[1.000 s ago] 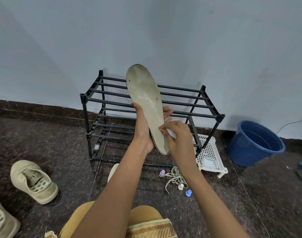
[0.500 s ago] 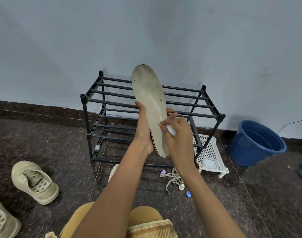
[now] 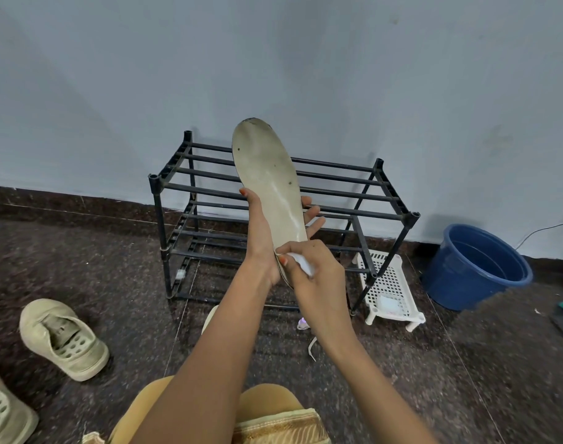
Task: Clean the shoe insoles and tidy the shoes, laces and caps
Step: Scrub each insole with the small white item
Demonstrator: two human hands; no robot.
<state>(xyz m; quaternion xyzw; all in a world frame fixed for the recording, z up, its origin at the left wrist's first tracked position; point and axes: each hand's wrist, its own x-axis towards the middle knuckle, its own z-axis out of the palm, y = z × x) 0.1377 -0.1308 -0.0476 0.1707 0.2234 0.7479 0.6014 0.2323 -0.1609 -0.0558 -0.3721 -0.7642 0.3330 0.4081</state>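
One wide-angle view from the head, looking forward and down, insole (image 3: 270,184) held close at centre, facing the black rack (image 3: 411,216), wall (image 3: 369,75) and floor (image 3: 81,267) beyond.

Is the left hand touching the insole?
Touching. The head view shows the left hand holding the insole, thumb on one edge, fingers wrapped behind.

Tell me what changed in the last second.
The right hand, pinching a white wipe, slid down the insole toward its lower end. The left hand kept gripping the insole upright; shoes, rack and bucket stayed put.
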